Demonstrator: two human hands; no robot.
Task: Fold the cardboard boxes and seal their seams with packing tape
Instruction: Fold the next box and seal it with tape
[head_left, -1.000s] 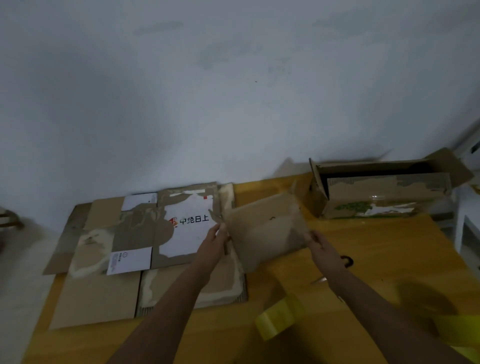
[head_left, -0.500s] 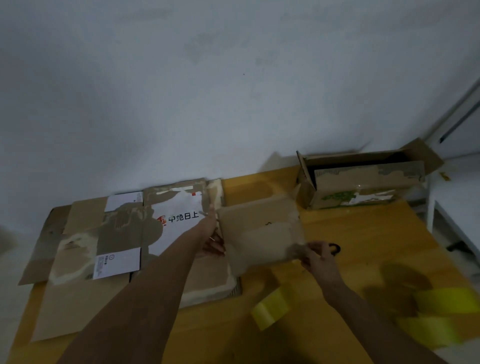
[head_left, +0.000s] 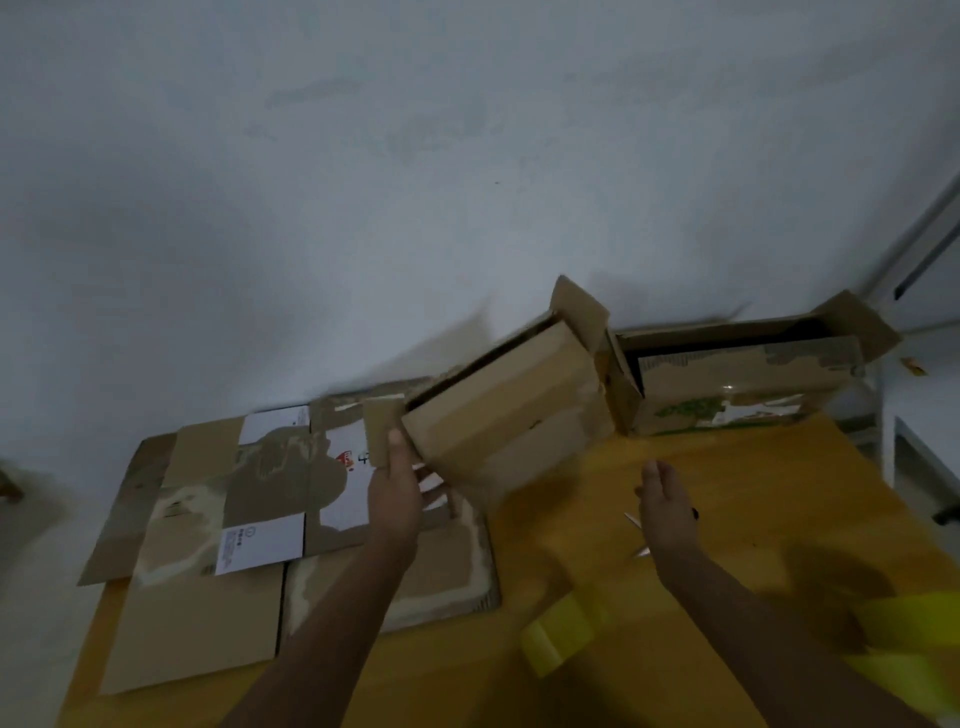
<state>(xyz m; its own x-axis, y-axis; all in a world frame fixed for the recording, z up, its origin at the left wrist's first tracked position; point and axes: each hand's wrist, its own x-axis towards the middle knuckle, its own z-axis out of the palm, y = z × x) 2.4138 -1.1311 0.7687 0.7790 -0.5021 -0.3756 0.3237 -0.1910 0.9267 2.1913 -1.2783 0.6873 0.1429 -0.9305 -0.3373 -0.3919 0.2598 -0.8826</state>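
A small brown cardboard box (head_left: 511, 410) is raised off the wooden table (head_left: 753, 467), tilted, with flaps sticking up at its far end. My left hand (head_left: 397, 483) grips its lower left corner, thumb on a side flap. My right hand (head_left: 665, 506) hovers to the right of the box with fingers straight, holding nothing. A yellowish roll of packing tape (head_left: 558, 636) lies on the table in front of me. Scissors (head_left: 641, 535) lie partly hidden under my right hand.
Flattened cardboard boxes (head_left: 249, 499) cover the table's left half. A long open carton (head_left: 737, 379) stands at the back right against the grey wall. More yellow tape (head_left: 904, 639) sits blurred at the right front. A white stand (head_left: 919, 436) is beyond the table's right edge.
The flat cardboard piece has opened into a box shape and swung up and to the right. My right hand has let go of it and now hovers beside it.
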